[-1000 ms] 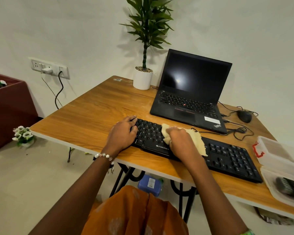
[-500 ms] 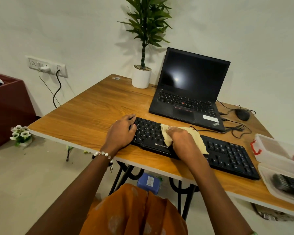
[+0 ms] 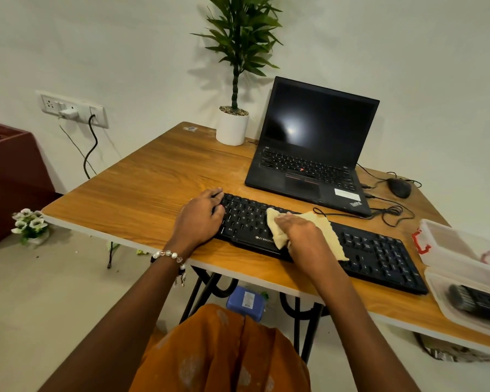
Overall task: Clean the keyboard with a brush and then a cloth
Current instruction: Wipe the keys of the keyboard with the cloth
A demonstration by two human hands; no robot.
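A black keyboard [image 3: 379,256] lies along the near edge of the wooden table [image 3: 142,193]. My left hand [image 3: 198,219] grips its left end, fingers curled over the corner keys. My right hand [image 3: 306,239] holds a pale yellow cloth [image 3: 327,230] bunched under its palm and presses it on the keyboard's middle keys. Part of the cloth spreads out to the right of the hand. A dark brush [image 3: 475,301], blurred, lies in a shallow clear tray [image 3: 447,306] at the right edge.
An open black laptop [image 3: 309,154] stands behind the keyboard, with a potted plant [image 3: 232,125] to its left. A mouse [image 3: 399,188] and looped cables [image 3: 391,213] lie at the back right. A clear plastic box [image 3: 458,247] sits beside the tray.
My right hand has rubbed the cloth only slightly over the same middle keys. My left hand stays on the keyboard's left end. The view has shifted a little.
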